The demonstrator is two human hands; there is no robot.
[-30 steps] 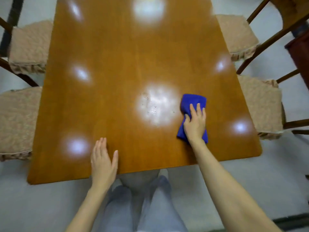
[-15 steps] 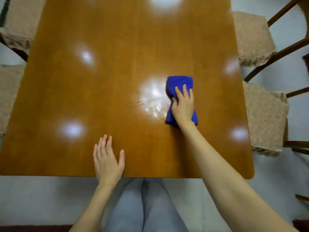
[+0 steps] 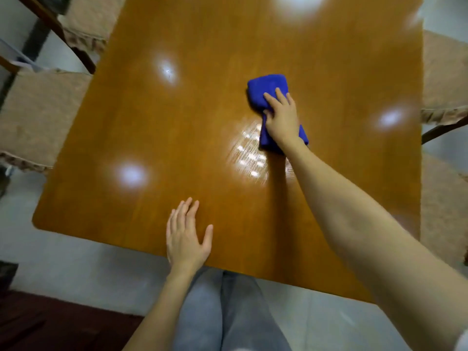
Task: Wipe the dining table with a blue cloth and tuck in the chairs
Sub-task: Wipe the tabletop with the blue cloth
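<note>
Pressing the right hand [image 3: 282,120] down on the folded blue cloth [image 3: 268,89], fingers stretched over its top, thumb against its side, out near the middle of the glossy wooden counter [image 3: 177,122]. Just nearside of the cloth, wet streaks [image 3: 250,150] catching the light. Resting the left hand [image 3: 186,236] flat and spread at the counter's near edge, holding nothing, well apart from the cloth. Standing at that edge in grey trousers [image 3: 228,312]. Alongside, a near left chair [image 3: 38,117] and far left chair [image 3: 88,21], cushions showing beside the counter; opposite, a right chair [image 3: 443,79], cut off by the frame.
</note>
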